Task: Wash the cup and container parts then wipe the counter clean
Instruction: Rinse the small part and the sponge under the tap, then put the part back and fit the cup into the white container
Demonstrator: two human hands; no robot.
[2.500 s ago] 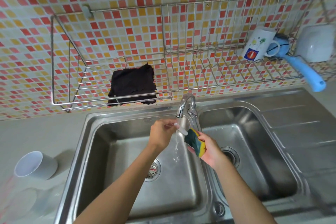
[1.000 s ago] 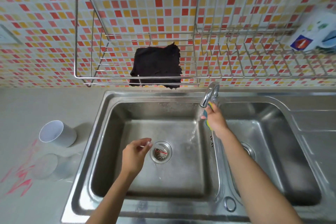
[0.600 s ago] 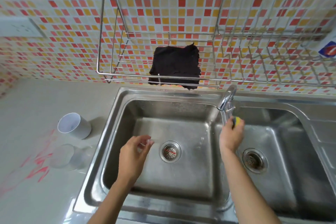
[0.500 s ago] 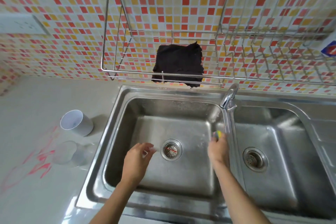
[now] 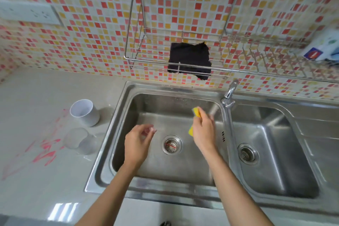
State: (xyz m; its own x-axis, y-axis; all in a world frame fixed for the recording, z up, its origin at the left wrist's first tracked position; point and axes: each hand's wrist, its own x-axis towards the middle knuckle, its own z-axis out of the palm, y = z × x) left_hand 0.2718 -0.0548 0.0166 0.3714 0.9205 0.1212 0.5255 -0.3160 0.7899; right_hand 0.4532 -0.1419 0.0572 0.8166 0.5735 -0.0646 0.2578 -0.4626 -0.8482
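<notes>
Mid-wash over the sink (image 5: 107,154), right hand (image 5: 202,132) grips the sponge (image 5: 196,112), left hand (image 5: 137,140) seemingly pinches a small clear part (image 5: 151,130) — cup (image 5: 84,113), on the left, likely next.

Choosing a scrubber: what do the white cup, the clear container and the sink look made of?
White cup: probably matte plastic, opaque, thin rim.
Clear container: likely plastic or glass, see-through.
Sink: brushed stainless steel, grey sheen, reflections.
</notes>
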